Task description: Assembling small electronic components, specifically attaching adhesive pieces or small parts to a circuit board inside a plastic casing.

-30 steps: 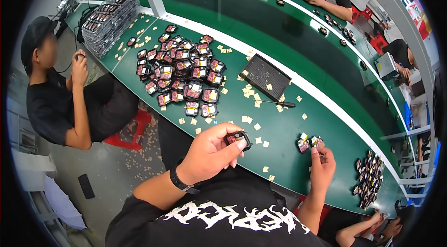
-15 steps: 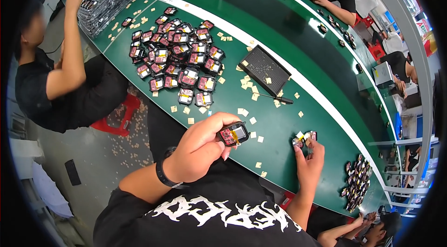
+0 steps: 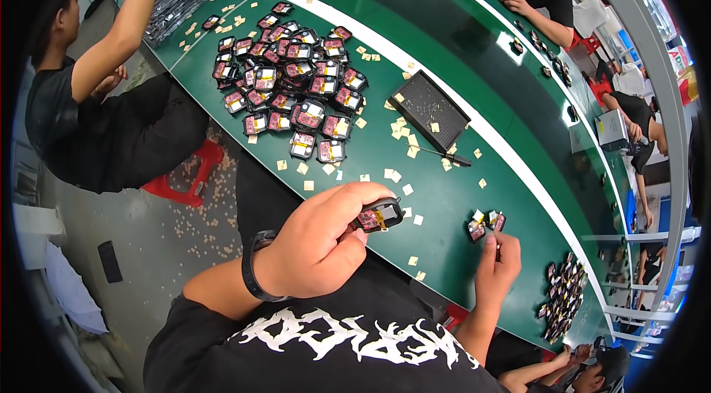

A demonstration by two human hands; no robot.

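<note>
head view: a black-cased circuit module (image 3: 381,217) is held up by the left hand (image 3: 311,241), pinched between thumb and fingers, near the edge of a green surface (image 3: 444,197). the right hand (image 3: 501,256) is kept narrow, its fingertips at two small modules (image 3: 476,230) laid together; whether either is gripped cannot be told. similar modules (image 3: 324,85) are heaped farther left; a black tray (image 3: 426,101) and a screwdriver (image 3: 459,161) are set beyond. the step in hand is judged to be single-module handling; a light fingertip pinch seems called for next.
</note>
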